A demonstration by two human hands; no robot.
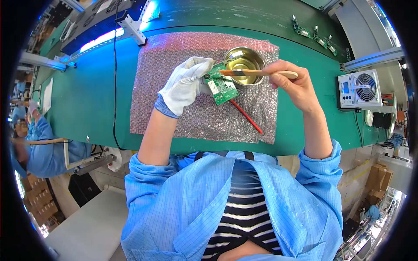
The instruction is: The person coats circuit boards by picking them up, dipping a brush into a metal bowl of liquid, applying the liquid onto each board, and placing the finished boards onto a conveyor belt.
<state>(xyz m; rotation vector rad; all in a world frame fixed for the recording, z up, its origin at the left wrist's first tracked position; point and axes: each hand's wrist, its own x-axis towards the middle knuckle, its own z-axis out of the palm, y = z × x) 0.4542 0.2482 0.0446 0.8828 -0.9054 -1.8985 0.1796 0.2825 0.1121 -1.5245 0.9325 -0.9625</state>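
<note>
My left hand [185, 85], in a white glove with a blue cuff, grips a green circuit board [226, 92] by its left edge. In my bare right hand [294, 82] is a brush [261, 73] with a wooden handle, its bristle end lying over the upper part of the board. Behind the board stands a round metal bowl [263, 58] with yellowish liquid [246, 63] in it. A red stick-like tool [248, 117] lies below the board on the bubble wrap [174, 124]; its upper end is hidden by the board.
Bubble wrap covers part of the green table [96, 108]. A white fan unit [359, 90] stands at the right. Several circuit boards [320, 40] sit at the back right. A black cable [115, 82] and a blue-lit device [102, 26] are at the left, where another person's blue sleeve [41, 130] shows.
</note>
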